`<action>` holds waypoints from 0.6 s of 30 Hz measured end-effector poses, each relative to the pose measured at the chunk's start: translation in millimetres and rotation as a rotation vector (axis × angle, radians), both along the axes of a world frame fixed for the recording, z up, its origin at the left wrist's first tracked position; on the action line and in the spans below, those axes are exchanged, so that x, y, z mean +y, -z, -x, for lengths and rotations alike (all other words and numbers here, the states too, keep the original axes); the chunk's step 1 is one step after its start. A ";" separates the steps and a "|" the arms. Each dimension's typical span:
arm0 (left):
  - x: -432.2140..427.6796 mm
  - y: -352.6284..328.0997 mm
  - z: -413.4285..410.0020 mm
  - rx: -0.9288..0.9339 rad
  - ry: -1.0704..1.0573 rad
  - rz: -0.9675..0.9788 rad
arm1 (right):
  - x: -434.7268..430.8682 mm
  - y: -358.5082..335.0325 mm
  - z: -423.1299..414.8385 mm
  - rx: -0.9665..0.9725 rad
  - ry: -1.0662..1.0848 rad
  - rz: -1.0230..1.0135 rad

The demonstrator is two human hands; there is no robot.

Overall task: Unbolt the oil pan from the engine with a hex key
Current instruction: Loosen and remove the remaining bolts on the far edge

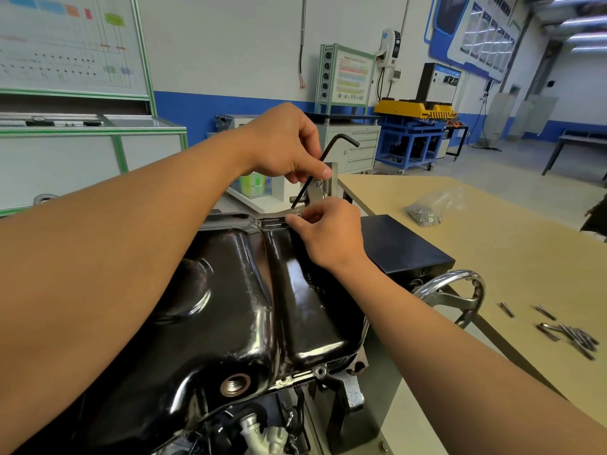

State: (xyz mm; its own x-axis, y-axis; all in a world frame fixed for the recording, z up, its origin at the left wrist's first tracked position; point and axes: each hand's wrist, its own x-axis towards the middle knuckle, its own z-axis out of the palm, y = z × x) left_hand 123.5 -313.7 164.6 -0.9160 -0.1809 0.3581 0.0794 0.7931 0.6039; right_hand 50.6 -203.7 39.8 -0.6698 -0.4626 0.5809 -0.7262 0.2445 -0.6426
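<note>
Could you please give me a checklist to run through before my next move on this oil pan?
1. The left hand grips the hex key: ok.
2. Key tip seated in a bolt: cannot tell.
3. The right hand is at the far flange of the pan: ok.
4. The near bolt is out: not ok, still in.
5. The loose bolts are on the table: ok.

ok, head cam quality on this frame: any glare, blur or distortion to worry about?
Head view: glare streaks on the glossy black oil pan break up its surface; the wide-angle lens leans the wall board and swells the forearms; ceiling lights top right are smeared; loose bolts at the right edge are soft; hex key, left hand and right hand read sharp.
</note>
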 end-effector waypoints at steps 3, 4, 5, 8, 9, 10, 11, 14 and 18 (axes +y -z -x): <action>1.1 0.5 0.2 -0.005 0.001 0.002 | 2.0 -1.7 1.3 0.034 -0.070 -0.023; 1.3 0.5 0.3 -0.008 0.002 0.003 | 3.1 -2.4 1.5 0.033 -0.091 -0.043; 1.5 0.6 0.5 -0.011 0.005 0.003 | 3.6 -2.9 1.7 0.024 -0.107 -0.061; 0.5 -0.1 0.7 -0.010 0.005 0.009 | 1.9 -1.9 1.2 -0.020 -0.103 -0.046; 0.2 -0.5 0.7 -0.007 0.003 0.010 | 1.0 -1.3 1.1 -0.032 -0.076 -0.029; 0.0 -0.7 0.8 -0.003 0.002 0.010 | 0.2 -1.0 1.1 -0.038 -0.042 -0.020; 0.1 -0.8 0.9 0.000 0.000 0.012 | -0.5 -0.7 1.5 -0.038 -0.011 -0.016; 0.9 -0.2 0.9 0.002 0.003 0.008 | -1.4 0.7 0.7 -0.009 -0.003 -0.021; 2.0 0.4 0.7 -0.005 0.014 0.009 | 2.2 -0.8 -1.7 0.047 -0.085 -0.056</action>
State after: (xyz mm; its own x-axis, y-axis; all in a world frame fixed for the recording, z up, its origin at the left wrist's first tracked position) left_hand 122.8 -311.8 164.2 -0.9203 -0.1648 0.3548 0.0876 0.7971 0.5975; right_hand 52.4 -201.5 40.5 -0.5995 -0.5489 0.5825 -0.7748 0.2155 -0.5943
